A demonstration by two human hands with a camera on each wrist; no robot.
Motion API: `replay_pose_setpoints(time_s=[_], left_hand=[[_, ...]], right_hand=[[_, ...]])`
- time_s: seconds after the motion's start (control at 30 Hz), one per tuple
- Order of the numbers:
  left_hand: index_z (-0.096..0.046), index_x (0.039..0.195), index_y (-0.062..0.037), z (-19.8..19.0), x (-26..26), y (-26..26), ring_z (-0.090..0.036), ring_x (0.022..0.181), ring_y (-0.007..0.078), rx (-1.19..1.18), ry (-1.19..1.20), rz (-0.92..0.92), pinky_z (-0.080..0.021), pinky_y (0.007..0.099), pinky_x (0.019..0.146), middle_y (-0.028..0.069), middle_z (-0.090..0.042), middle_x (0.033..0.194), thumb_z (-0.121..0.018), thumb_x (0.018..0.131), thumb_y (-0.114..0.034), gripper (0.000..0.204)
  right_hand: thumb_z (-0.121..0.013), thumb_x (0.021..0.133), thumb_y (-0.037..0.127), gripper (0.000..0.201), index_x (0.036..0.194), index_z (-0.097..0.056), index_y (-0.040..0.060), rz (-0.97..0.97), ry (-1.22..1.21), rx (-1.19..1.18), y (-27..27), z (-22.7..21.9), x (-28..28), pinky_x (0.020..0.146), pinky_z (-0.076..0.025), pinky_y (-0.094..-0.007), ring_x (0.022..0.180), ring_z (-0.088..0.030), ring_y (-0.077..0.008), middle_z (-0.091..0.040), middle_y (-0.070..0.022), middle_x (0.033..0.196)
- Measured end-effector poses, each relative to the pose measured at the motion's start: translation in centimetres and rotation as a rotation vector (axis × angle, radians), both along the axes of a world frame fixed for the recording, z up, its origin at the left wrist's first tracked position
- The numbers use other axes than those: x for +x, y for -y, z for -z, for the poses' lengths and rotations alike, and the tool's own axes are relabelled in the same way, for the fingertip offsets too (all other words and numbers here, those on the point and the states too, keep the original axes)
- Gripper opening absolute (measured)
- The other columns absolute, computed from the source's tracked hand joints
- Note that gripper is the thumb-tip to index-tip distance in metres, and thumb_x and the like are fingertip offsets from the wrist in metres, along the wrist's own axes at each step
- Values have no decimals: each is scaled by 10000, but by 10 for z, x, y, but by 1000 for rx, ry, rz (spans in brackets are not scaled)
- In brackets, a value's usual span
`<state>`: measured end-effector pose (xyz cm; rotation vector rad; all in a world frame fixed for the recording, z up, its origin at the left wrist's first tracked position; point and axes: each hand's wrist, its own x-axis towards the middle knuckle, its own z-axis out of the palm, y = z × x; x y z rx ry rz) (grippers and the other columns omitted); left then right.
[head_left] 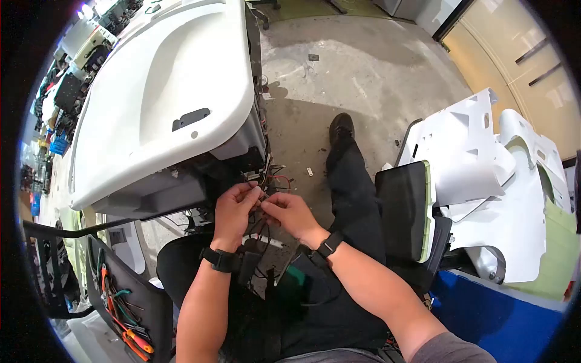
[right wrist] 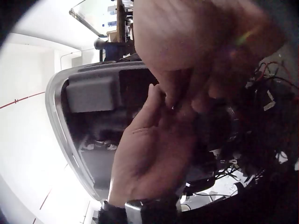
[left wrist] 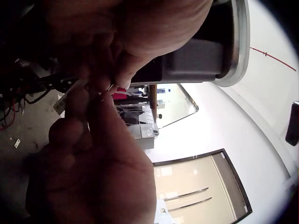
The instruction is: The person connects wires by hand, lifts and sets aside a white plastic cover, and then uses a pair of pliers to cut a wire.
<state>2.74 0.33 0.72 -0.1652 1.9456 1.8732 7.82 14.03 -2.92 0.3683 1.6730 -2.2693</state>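
Probably light, flexible and easily bent, the thin wire-like piece (left wrist: 110, 87) is best taken close to its end. It looks slender with a faint glint, mostly hidden. Left hand (head_left: 236, 209) and right hand (head_left: 295, 216) both pinch it, near the white molded cover's (head_left: 121, 121) closest corner.

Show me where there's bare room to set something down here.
The floor beyond the shoe is mostly bare, between the white cover and the white parts stacked at right. The cover's top is bare but curved. Crowded: wires by the left hand and right hand, and tools at lower left.
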Motion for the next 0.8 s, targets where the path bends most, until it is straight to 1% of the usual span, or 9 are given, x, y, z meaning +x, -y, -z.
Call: replay_pose_setpoints(time_s=[0.07,0.17,0.23,0.33,0.47,0.53,0.67,0.73,0.8], left_hand=[[-587,1039,22,2,-1,3,-579,773,99,-24,5,-35,-453,220,694,72,-637,884,-622,824,-144,274],[-601,1031,31,1,0,0,-582,800,105,-134,-84,-19,-449,228,720,72,-640,908,-634,811,-152,289],[-601,1036,34,11,0,0,-582,809,103,-57,-81,-41,-449,227,727,74,-641,916,-633,815,-160,295],[-602,1038,37,14,2,0,-583,819,100,-6,-50,-74,-449,228,735,76,-643,915,-626,824,-171,299],[-589,1052,31,10,3,1,-559,850,106,-84,-16,-25,-421,227,772,58,-622,930,-587,858,-207,307],[-607,1022,22,16,2,1,-552,814,95,-53,-18,-25,-420,222,743,43,-624,895,-589,857,-210,286],[-607,1049,30,18,0,-1,-576,785,97,-60,-24,-44,-457,228,693,58,-639,870,-612,840,-208,317],[-614,1048,15,13,0,-4,-576,758,98,-94,32,-50,-464,234,644,55,-637,860,-615,838,-219,315],[-619,1040,10,19,-1,-5,-576,744,99,-85,17,-40,-466,236,623,52,-636,855,-617,836,-223,310]], right_hand=[[-578,861,190,200,932,-599,4,-10,-12,-33,5,3,-2,567,-417,-212,640,-541,-77,-605,-14,765],[-580,859,170,199,957,-592,-2,19,-12,48,8,8,-3,576,-431,-212,655,-558,-82,-611,-25,772],[-591,841,163,201,913,-604,-24,76,10,-12,12,8,-3,549,-432,-233,612,-546,-87,-608,-38,739],[-589,846,162,200,926,-602,-21,97,70,-58,14,4,-2,559,-425,-224,626,-538,-85,-611,-38,753],[-583,853,170,197,936,-603,-8,107,95,-101,14,-3,-2,565,-415,-217,631,-527,-82,-614,-35,764],[-585,858,198,185,965,-601,48,86,117,-160,14,0,-1,574,-407,-208,631,-536,-75,-632,-29,796],[-583,861,217,182,958,-603,64,65,152,-198,13,1,0,587,-407,-210,647,-534,-70,-631,-16,804],[-577,865,232,176,946,-606,77,52,164,-205,12,1,0,601,-405,-205,657,-531,-64,-629,-5,811],[-579,862,218,179,925,-612,55,82,166,-212,14,-2,-1,575,-400,-210,639,-522,-68,-625,-11,791]])
